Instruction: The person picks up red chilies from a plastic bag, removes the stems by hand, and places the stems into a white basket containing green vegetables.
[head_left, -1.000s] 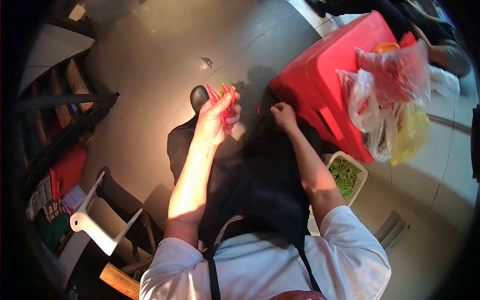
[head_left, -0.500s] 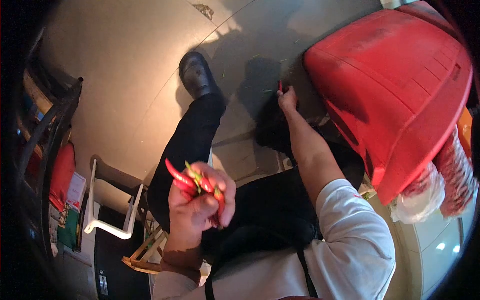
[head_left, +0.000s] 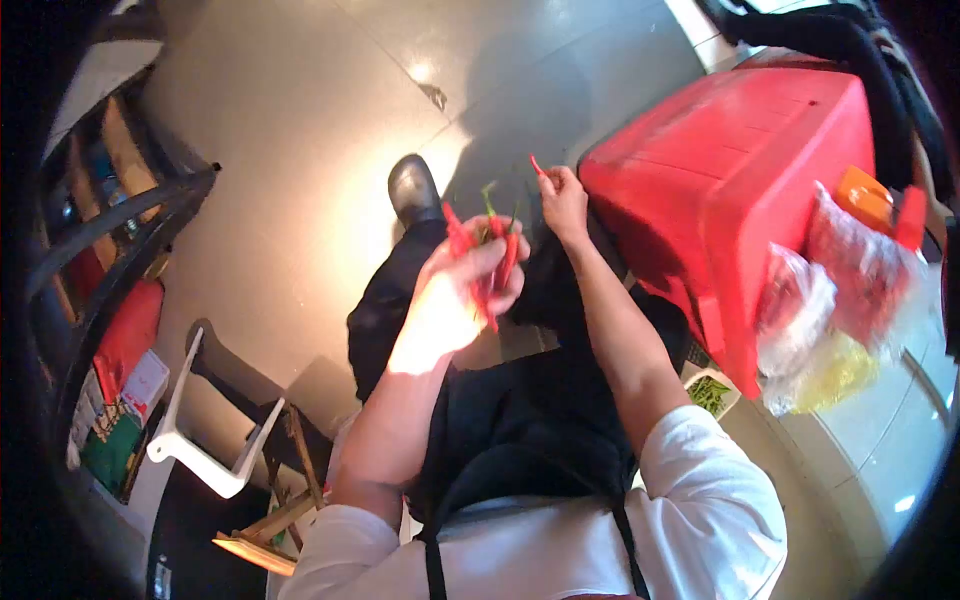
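My left hand is closed around several red chili peppers, their green stems sticking up past my fingers. Forward and to the right, my right hand pinches one red chili pepper whose tip points up and away from me. The two hands are apart, both above my dark-clothed lap. A large red plastic container stands just right of my right hand.
Plastic bags with red contents sit beside the red container. Green stems or peppers fill a pale box by my right elbow. On the left are a white plastic stool, a wooden stool and a dark rack.
My left hand with its chili peppers has moved forward and right. My right hand, low near the floor before, is now raised with its pepper. The view has shifted, showing more bags.
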